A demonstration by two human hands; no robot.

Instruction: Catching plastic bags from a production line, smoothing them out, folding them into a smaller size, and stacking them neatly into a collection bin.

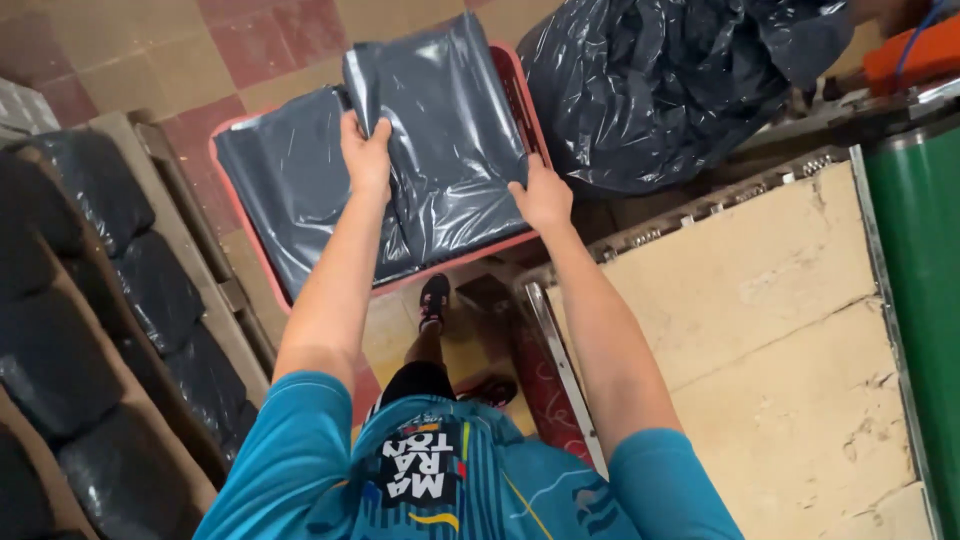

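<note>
Grey plastic bag stack (450, 140) lies folded in a red crate (525, 95) on the tiled floor (270, 40). Left hand (366, 155) has its grip clamped on the stack's top edge; right hand (541, 197) has its grip closed on the lower right edge. A full black bag (660, 80) sits beside the crate.

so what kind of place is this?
Probably a small packing or stock workshop. Both hands, left hand and right hand, grip a dark plastic packet over a red crate; more packets fill wooden shelves, beside a worn workbench.
</note>
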